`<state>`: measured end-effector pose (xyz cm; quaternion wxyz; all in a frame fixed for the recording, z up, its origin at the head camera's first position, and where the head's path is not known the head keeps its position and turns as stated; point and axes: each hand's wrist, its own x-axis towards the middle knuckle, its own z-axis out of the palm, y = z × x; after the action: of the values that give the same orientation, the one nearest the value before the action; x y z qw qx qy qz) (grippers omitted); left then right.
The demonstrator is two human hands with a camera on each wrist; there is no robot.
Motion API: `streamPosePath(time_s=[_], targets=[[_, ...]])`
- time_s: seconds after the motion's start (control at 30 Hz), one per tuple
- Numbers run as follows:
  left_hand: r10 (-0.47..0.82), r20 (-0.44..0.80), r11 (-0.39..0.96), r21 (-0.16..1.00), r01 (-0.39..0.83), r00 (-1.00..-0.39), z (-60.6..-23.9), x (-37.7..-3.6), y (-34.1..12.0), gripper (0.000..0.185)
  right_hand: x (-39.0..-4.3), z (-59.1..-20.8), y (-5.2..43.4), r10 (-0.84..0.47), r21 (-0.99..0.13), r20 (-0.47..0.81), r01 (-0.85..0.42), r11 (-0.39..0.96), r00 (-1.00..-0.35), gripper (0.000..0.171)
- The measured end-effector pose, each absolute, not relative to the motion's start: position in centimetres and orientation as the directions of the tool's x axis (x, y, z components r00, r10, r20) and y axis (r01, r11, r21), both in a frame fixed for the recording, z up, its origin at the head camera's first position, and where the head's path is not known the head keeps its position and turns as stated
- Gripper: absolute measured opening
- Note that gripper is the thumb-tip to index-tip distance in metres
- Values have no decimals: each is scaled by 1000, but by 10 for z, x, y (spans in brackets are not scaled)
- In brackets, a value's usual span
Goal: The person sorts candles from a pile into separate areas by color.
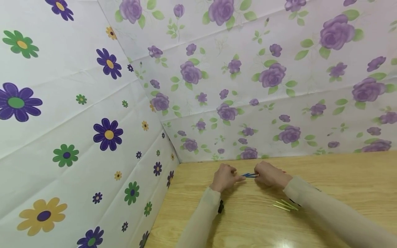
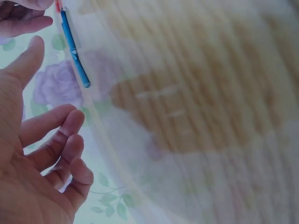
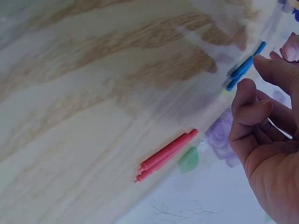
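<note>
I probably align the blue sticks (image 1: 250,175): left hand (image 1: 225,177) spread, nine o'clock; right hand (image 1: 270,174) half-curled, three o'clock; next, level ends.

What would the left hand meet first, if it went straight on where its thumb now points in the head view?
Most likely the blue sticks, lying between the left hand and the right hand. The gap looks tiny, and depth is unclear, so the left one may be touching them.

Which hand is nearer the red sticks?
Right. In the head view, the right hand is beside the red sticks; the left hand is farther off, past the blue sticks.
</note>
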<state>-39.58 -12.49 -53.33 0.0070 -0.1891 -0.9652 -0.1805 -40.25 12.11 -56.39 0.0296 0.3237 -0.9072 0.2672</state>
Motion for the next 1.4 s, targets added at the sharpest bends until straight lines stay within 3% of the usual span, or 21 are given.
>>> streamPosePath(time_s=[0.13, 0.37, 0.53, 0.77, 1.0, 1.4], targets=[[358, 81, 874, 323, 364, -930, -527, -390, -121, 64, -382, -539, 116, -548, -473, 198, -569, 672, -812, 18], [415, 78, 862, 287, 419, -907, -522, -385, -114, 72, -371, -530, 117, -519, -472, 184, -539, 698, -835, 21], [436, 59, 839, 334, 430, -898, -521, -381, -111, 72, -366, -529, 124, -543, -404, 233, -588, 701, -807, 13], [470, 71, 810, 360, 463, -880, -518, -374, -103, 66, -353, -529, 134, -546, -413, 245, -596, 689, -801, 13], [563, 104, 757, 333, 562, -820, -516, -363, -97, 50, -341, -531, 142, -547, -399, 253, -601, 693, -798, 7], [596, 67, 754, 296, 587, -800, -517, -354, -88, 40, -328, -533, 153, -523, -459, 261, -581, 672, -811, 20]])
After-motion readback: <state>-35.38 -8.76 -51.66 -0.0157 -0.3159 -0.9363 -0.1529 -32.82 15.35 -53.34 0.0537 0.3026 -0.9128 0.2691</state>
